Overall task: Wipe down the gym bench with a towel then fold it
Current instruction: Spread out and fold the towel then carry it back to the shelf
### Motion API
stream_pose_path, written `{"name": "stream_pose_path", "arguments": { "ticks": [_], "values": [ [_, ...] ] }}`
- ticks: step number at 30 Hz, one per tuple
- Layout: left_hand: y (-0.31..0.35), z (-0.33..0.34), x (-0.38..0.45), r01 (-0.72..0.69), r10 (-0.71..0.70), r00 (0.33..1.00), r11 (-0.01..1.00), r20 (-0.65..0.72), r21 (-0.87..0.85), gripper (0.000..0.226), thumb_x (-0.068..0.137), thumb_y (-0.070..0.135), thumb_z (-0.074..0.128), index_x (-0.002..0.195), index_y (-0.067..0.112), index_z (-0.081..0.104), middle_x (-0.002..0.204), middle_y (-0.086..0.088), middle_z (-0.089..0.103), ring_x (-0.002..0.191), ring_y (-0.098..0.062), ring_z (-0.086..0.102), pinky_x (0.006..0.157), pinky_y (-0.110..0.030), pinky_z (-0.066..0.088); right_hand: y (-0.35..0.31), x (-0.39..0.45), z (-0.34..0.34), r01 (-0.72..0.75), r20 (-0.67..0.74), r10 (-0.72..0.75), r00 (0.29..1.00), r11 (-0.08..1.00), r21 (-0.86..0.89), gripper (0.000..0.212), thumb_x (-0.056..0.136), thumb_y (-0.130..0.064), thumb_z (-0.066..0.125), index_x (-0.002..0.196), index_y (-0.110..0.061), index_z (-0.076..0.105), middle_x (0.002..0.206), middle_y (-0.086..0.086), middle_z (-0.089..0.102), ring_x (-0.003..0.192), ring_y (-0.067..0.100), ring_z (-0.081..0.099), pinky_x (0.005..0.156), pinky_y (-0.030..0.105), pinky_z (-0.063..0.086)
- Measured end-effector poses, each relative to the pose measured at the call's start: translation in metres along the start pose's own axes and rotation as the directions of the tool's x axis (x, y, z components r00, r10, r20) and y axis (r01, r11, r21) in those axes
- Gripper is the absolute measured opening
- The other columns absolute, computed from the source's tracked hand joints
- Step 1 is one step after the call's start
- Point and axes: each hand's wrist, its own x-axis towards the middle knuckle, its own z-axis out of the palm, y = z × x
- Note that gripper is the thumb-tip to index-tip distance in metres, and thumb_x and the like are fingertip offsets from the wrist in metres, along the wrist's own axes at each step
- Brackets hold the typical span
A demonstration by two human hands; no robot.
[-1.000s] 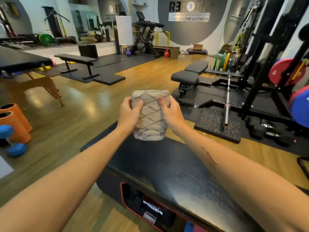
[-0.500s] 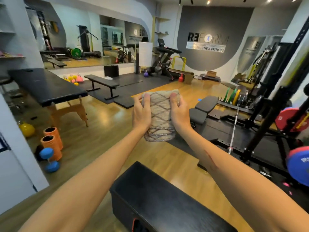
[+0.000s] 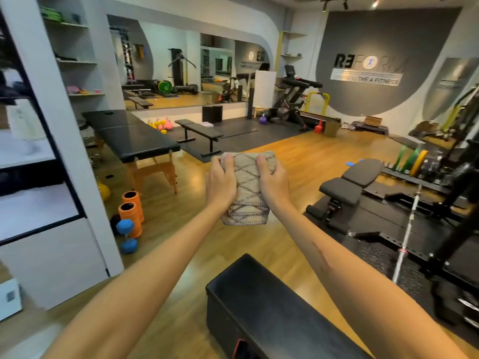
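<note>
Left hand and right hand, fingers curled, grip opposite edges of a folded beige towel with a brown diamond weave, raised above the glossy black padded bench.

A small fitness gym.

The wall sign reads "THE A FITNESS"; a treadmill stands near wall mirrors, flat benches sit on black mats, a barbell leans at a rack with coloured weight plates, and a blue dumbbell and orange foam rollers lie on the wood floor.
</note>
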Motion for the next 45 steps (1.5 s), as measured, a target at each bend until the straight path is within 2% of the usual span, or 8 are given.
{"name": "stream_pose_path", "arguments": {
  "ticks": [5, 8, 13, 20, 23, 28, 36, 45],
  "values": [
    [-0.01, -0.015, 0.042, -0.013, 0.013, 1.0, 1.0, 0.002, 0.006, 0.037, 0.102, 0.042, 0.035, 0.114, 0.012, 0.053, 0.101, 0.004, 0.053, 0.094, -0.01, 0.045, 0.077, -0.025, 0.029, 0.004, 0.035, 0.03, 0.037, 0.084, -0.039, 0.996, 0.999, 0.025, 0.033, 0.099, -0.047, 0.052, 0.113, -0.018, 0.061, 0.1, -0.01, 0.064, 0.09, 0.002, 0.059, 0.066, 0.005, 0.04],
    [-0.027, -0.015, 0.072, 0.032, -0.032, 0.999, 0.999, 0.011, -0.002, 0.036, 0.101, 0.044, 0.038, 0.114, 0.013, 0.053, 0.104, 0.003, 0.055, 0.097, -0.012, 0.05, 0.08, -0.027, 0.033, 0.02, 0.064, 0.05, 0.032, 0.146, -0.036, 0.989, 0.999, 0.03, 0.033, 0.099, -0.048, 0.051, 0.112, -0.019, 0.059, 0.102, -0.009, 0.064, 0.093, 0.005, 0.06, 0.072, 0.011, 0.043],
    [-0.063, -0.012, 0.136, 0.038, -0.036, 0.999, 0.996, -0.03, 0.084, 0.037, 0.099, 0.049, 0.039, 0.111, 0.016, 0.052, 0.112, -0.004, 0.059, 0.106, -0.021, 0.053, 0.089, -0.037, 0.041, 0.053, 0.121, 0.099, 0.059, 0.259, -0.069, 0.963, 0.997, 0.047, 0.043, 0.097, -0.057, 0.048, 0.115, -0.02, 0.061, 0.11, -0.003, 0.066, 0.105, 0.016, 0.062, 0.093, 0.042, 0.051],
    [-0.086, -0.016, 0.204, 0.063, -0.049, 0.98, 0.996, -0.195, 0.065, 0.035, 0.101, 0.044, 0.037, 0.114, 0.014, 0.051, 0.1, 0.003, 0.055, 0.093, -0.011, 0.052, 0.077, -0.027, 0.035, 0.054, 0.188, 0.164, 0.083, 0.377, -0.114, 0.919, 0.992, 0.099, 0.035, 0.1, -0.05, 0.047, 0.116, -0.021, 0.056, 0.102, -0.014, 0.06, 0.094, 0.004, 0.056, 0.077, 0.021, 0.043],
    [-0.104, -0.021, 0.235, 0.057, -0.044, 0.974, 0.997, -0.224, 0.052, 0.03, 0.101, 0.043, 0.039, 0.11, 0.017, 0.05, 0.095, 0.009, 0.054, 0.093, -0.009, 0.053, 0.072, -0.024, 0.039, 0.058, 0.211, 0.196, 0.096, 0.391, -0.128, 0.912, 0.99, 0.099, 0.04, 0.097, -0.051, 0.052, 0.12, -0.019, 0.057, 0.105, -0.01, 0.061, 0.099, 0.009, 0.058, 0.085, 0.027, 0.046],
    [-0.149, -0.042, 0.306, 0.143, -0.153, 0.976, 0.987, -0.153, -0.074, 0.06, 0.083, 0.07, 0.044, 0.113, 0.022, 0.062, 0.109, 0.003, 0.064, 0.105, -0.014, 0.059, 0.096, -0.041, 0.048, 0.065, 0.251, 0.257, 0.111, 0.385, -0.15, 0.911, 0.986, 0.122, 0.042, 0.097, -0.048, 0.055, 0.125, -0.016, 0.057, 0.111, -0.006, 0.063, 0.104, 0.01, 0.058, 0.088, 0.026, 0.045],
    [-0.206, -0.082, 0.447, 0.015, -0.007, 0.984, 0.999, -0.18, 0.046, 0.033, 0.101, 0.045, 0.039, 0.101, 0.016, 0.055, 0.089, 0.009, 0.055, 0.085, -0.002, 0.053, 0.068, -0.02, 0.038, 0.073, 0.342, 0.393, 0.084, 0.383, -0.129, 0.915, 0.988, 0.133, 0.026, 0.098, -0.047, 0.054, 0.11, -0.024, 0.057, 0.101, -0.013, 0.062, 0.095, 0.0, 0.059, 0.081, 0.022, 0.046],
    [-0.262, -0.111, 0.582, -0.001, 0.013, 0.981, 0.998, -0.194, 0.061, 0.031, 0.101, 0.045, 0.039, 0.1, 0.017, 0.054, 0.089, 0.007, 0.055, 0.085, -0.004, 0.052, 0.067, -0.019, 0.036, 0.08, 0.429, 0.513, 0.039, 0.373, -0.086, 0.924, 0.991, 0.131, 0.038, 0.101, -0.052, 0.042, 0.111, -0.018, 0.058, 0.104, -0.003, 0.064, 0.099, 0.011, 0.061, 0.087, 0.032, 0.049]
  ]
}}
